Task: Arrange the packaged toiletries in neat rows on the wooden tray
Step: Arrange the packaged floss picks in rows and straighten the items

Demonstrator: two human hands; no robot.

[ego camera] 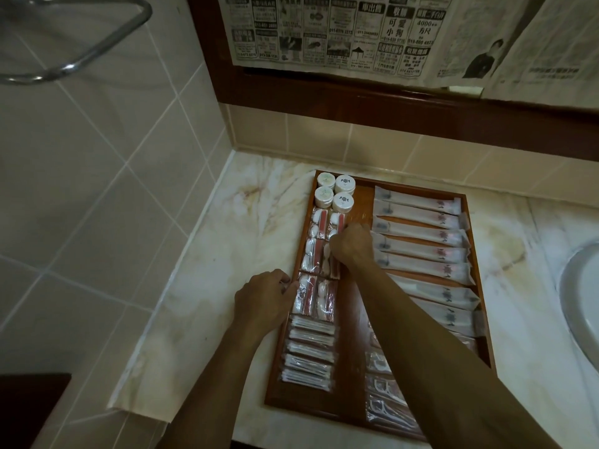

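A wooden tray (356, 202) lies on the marble counter, filled with packaged toiletries. Several round white jars (344, 184) stand at its far left corner. Below them run two columns of clear vanity packets (312, 223), then a stack of flat white packets (309, 348). Long white sachets (421, 228) lie in a column on the right, and floss pick packets (382, 388) sit at the near right. My right hand (351, 244) reaches across, fingers curled onto a vanity packet in the second column. My left hand (264, 299) rests at the tray's left edge, fingertips touching a near vanity packet (304, 296).
The marble counter (233, 254) meets tiled walls at the left and back. A white basin (583, 303) sits at the right edge. Newspaper sheets (356, 30) cover a dark wooden frame above. A chrome towel rail (81, 56) hangs at the upper left.
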